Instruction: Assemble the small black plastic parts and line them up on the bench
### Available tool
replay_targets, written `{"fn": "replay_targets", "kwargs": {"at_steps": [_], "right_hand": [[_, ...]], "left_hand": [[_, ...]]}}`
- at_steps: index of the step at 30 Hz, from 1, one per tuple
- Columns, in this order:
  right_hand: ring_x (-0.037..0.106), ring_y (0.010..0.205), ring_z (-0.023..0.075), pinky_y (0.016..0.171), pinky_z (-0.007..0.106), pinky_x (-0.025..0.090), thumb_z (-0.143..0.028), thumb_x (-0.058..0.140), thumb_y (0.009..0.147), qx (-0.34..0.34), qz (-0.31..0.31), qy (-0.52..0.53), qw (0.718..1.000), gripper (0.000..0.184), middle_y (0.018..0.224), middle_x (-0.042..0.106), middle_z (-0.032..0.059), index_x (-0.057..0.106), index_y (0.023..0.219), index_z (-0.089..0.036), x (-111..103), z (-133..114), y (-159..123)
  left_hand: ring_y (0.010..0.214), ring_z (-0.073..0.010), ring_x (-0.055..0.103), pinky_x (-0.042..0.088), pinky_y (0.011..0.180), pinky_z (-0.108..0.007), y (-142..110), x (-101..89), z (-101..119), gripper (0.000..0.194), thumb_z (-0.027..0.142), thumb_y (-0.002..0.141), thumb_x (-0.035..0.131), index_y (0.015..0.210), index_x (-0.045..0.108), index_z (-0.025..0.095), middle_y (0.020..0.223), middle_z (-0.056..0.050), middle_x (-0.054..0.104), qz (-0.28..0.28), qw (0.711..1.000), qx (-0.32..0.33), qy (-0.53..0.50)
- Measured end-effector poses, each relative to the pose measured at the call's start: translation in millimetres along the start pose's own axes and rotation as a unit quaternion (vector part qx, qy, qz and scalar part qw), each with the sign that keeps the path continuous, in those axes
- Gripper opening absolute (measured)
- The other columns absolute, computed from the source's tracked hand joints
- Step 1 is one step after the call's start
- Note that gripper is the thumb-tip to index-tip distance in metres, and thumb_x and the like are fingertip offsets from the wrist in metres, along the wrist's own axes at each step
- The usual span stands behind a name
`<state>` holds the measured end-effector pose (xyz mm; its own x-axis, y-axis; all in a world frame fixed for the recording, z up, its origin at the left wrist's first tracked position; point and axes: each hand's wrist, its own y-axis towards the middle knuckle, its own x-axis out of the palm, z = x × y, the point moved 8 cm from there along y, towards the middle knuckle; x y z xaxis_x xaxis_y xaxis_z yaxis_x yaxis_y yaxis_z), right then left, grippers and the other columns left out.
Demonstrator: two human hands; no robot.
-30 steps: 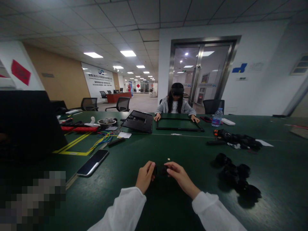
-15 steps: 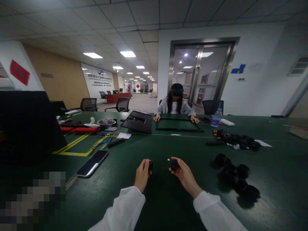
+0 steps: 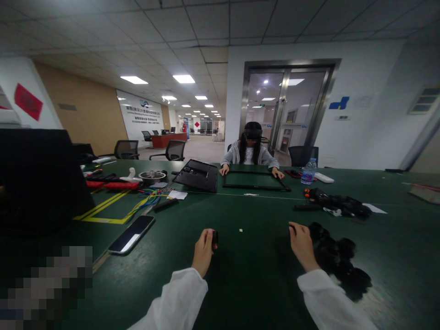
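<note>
My left hand (image 3: 203, 247) is closed around a small black round part (image 3: 215, 237), held upright just above the table; only its edge shows past my fingers. My right hand (image 3: 302, 243) is closed too, at the left side of a cluster of black round cup-like parts (image 3: 332, 250). A dark edge shows at its fingertips, seemingly the small black part it held, mostly hidden by the fingers. On the table between my hands lies a tiny pale square piece (image 3: 241, 230).
A phone (image 3: 132, 234) lies at left, near coloured wires (image 3: 146, 199). Across the table a person in a headset rests both hands on a black rectangular frame (image 3: 256, 187). A black laptop-like panel (image 3: 195, 176), a water bottle (image 3: 308, 172) and black gear (image 3: 338, 201) stand around.
My right hand has moved right, away from my left hand, to the cluster of black parts, and has turned so its back shows. The left hand stays in place with its part.
</note>
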<state>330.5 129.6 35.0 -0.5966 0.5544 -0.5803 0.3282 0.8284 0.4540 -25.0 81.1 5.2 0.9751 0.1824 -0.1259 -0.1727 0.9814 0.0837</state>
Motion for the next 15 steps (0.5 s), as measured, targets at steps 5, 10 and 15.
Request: {"fn": "replay_targets", "kwargs": {"at_steps": [5, 10, 15], "right_hand": [[0.046, 0.091, 0.0300, 0.077, 0.043, 0.037, -0.021, 0.032, 0.072, -0.001, 0.030, -0.069, 0.997, 0.036, 0.084, 0.049, 0.0153, 0.054, 0.098, -0.011, -2.0, 13.5, 5.3], [0.043, 0.096, 0.0327, 0.080, 0.047, 0.034, -0.022, 0.032, 0.073, -0.024, 0.049, -0.111, 0.992, 0.036, 0.091, 0.049, 0.0182, 0.051, 0.101, -0.010, -6.0, 6.3, 5.6], [0.037, 0.105, 0.0334, 0.085, 0.046, 0.032, -0.028, 0.038, 0.073, -0.079, 0.058, -0.158, 0.983, 0.037, 0.107, 0.043, 0.0184, 0.048, 0.104, -0.011, -13.0, -26.0, -2.1]], "left_hand": [[0.056, -0.0142, 0.052, 0.040, 0.048, -0.023, 0.4, -0.3, 1.7, 0.052, 0.059, 0.076, 0.026, 0.091, 0.052, 0.017, 0.062, 0.000, 0.053, 0.008, 1.000, 0.000, -0.001], [0.055, -0.0142, 0.052, 0.041, 0.048, -0.023, 0.0, -0.9, 1.6, 0.053, 0.059, 0.076, 0.026, 0.093, 0.052, 0.016, 0.062, -0.001, 0.054, 0.007, 1.000, -0.004, -0.001], [0.058, -0.0147, 0.053, 0.041, 0.050, -0.024, -2.3, -0.9, 6.8, 0.050, 0.058, 0.077, 0.026, 0.094, 0.051, 0.019, 0.064, 0.000, 0.055, 0.006, 1.000, 0.004, -0.003]]}}
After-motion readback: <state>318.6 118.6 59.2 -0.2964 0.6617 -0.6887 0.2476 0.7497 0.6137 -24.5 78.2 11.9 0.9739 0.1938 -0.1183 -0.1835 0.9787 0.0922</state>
